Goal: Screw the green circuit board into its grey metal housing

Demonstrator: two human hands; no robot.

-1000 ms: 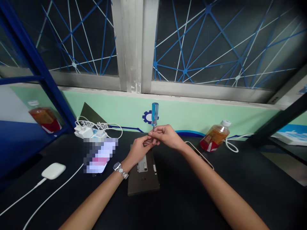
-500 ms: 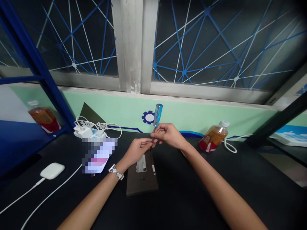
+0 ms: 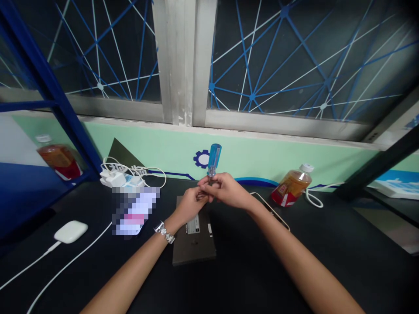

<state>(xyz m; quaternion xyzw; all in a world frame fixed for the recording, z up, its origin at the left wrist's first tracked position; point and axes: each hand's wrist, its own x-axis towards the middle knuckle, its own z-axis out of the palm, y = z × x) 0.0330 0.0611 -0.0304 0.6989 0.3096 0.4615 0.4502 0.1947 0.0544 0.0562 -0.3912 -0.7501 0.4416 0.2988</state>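
A screwdriver (image 3: 214,158) with a clear blue handle stands nearly upright, handle up, slightly tilted. The fingers of my right hand (image 3: 225,190) are closed around its shaft just below the handle. My left hand (image 3: 189,204), with a silver watch or bracelet (image 3: 165,232) on the wrist, is closed at the lower shaft, its fingertips touching my right fingers. The screwdriver's tip is hidden by the hands. Beneath them a flat grey-brown rectangular device (image 3: 193,254) with white labels lies on the black table (image 3: 242,270); its far end is partly covered by my left hand.
To the left are a lit phone (image 3: 140,213), partly blurred out, a white earbud case (image 3: 71,231) on a cable, and a power strip (image 3: 114,178) with tangled cords. A drink bottle (image 3: 292,186) stands at right, another bottle (image 3: 59,157) at far left. Behind runs a green wall (image 3: 173,148).
My hands have drawn together, the right moving slightly left and the left slightly right, so the fingers now overlap. A thin white cable has come into sight behind my right forearm.
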